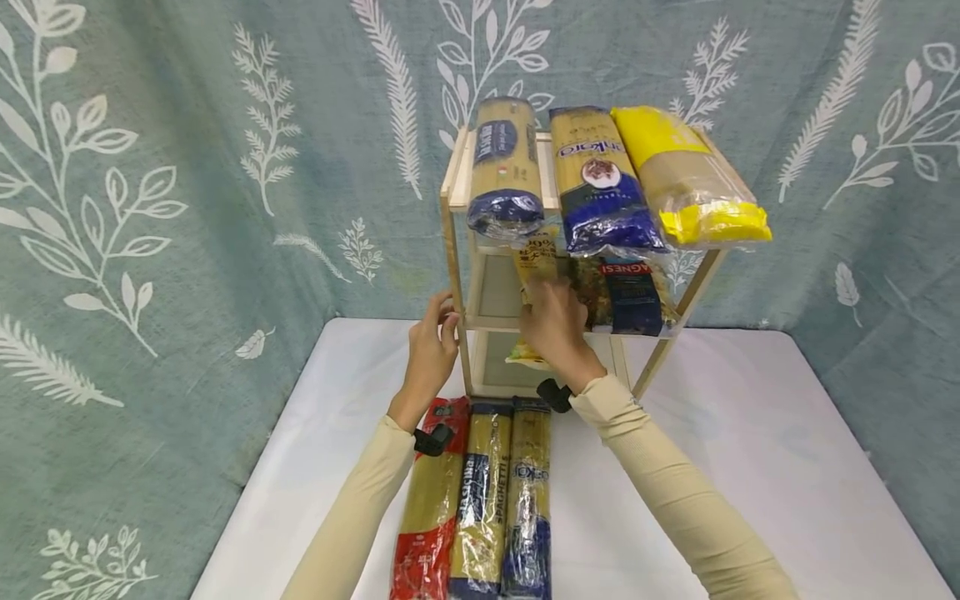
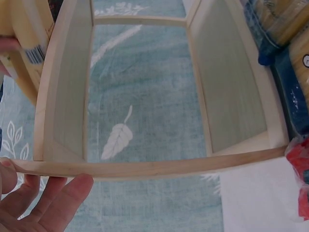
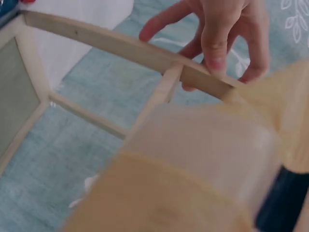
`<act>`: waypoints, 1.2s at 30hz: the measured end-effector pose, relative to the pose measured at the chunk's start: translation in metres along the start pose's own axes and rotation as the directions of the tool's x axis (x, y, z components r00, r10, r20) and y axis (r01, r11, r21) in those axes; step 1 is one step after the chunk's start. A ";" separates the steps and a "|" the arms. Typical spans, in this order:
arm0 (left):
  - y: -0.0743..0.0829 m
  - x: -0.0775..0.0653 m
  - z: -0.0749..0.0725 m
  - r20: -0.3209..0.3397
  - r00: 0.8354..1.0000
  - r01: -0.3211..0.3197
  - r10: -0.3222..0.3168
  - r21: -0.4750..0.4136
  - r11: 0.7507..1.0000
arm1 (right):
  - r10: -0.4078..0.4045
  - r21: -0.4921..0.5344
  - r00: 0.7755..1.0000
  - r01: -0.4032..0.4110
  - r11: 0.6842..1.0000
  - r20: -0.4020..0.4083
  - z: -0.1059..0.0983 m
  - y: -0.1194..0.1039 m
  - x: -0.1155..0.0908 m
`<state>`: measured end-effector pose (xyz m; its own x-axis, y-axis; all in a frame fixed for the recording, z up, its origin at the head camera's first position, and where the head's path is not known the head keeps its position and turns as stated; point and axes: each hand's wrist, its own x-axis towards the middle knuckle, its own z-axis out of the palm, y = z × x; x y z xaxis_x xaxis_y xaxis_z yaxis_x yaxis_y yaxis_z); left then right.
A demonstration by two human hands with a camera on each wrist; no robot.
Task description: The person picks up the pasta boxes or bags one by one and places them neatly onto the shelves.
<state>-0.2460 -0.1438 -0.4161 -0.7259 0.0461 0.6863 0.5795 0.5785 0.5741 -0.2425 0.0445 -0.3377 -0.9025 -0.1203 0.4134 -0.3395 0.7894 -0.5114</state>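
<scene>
My left hand [image 1: 433, 343] pinches the wooden rack [image 1: 453, 254]; my right hand [image 1: 557, 327] grips a yellow packet [image 1: 531, 260]. Glossy plastic pasta bags [image 1: 600, 179] lie along the top tier.

A wooden-framed shelf [image 1: 497, 287] stands on a white tabletop [image 1: 750, 467], where a red-ended pasta packet [image 1: 432, 492], a SPAGHETTI-marked packet [image 1: 482, 500] and a blue-ended packet [image 1: 528, 500] lie before it. Along its top rest a blue-labelled pack [image 1: 507, 162], a navy-fronted pack [image 1: 602, 179] and a yellow-banded pack [image 1: 693, 179]; an AGNESI pack [image 1: 633, 300] occupies the tier below.
</scene>
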 end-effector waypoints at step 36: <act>0.051 -0.106 -0.013 0.195 0.946 0.273 -0.257 -0.056 0.960 | -0.172 0.140 0.975 0.152 0.978 0.143 -0.088 0.042 -0.040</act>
<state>-0.1350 -0.1301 -0.4534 -0.9084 0.0532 0.4147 0.3793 0.5226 0.7636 -0.1969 0.1356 -0.3092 -0.8592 -0.3387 0.3835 -0.5064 0.6701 -0.5428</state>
